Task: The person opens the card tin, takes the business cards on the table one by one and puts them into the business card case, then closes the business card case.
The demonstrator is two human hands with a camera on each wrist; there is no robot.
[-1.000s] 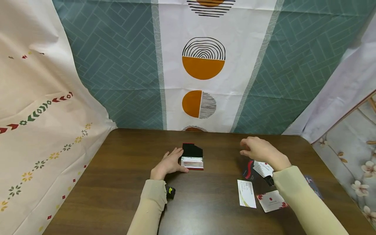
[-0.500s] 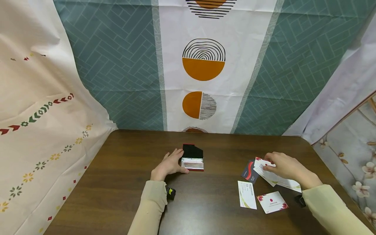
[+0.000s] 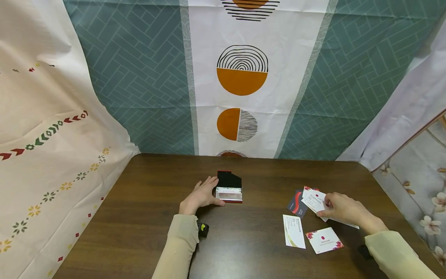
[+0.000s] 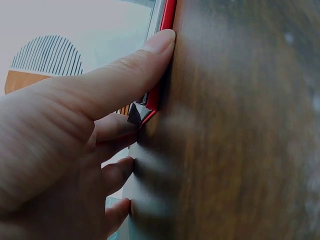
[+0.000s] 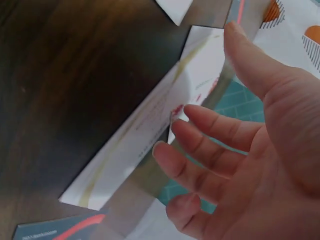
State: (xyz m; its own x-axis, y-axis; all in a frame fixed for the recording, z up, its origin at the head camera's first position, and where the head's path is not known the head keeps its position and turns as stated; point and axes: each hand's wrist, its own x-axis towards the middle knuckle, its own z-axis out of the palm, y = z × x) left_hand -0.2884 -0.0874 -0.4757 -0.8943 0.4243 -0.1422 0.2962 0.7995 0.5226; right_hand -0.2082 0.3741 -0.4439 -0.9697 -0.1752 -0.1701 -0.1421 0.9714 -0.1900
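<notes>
The relaxed right hand (image 3: 345,209), right of the case (image 3: 229,180) the spread left hand (image 3: 200,197) touches, has shifted, partly hiding cards (image 3: 314,200).

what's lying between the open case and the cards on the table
Nothing but bare brown tabletop: the head view shows that stretch between the open case and the cards.

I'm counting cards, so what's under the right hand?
White cards lie partly beneath the right hand; the right wrist view shows two overlapping. The hand hides part of them in the head view, and anything under them is covered, so I can't tell how many.
</notes>
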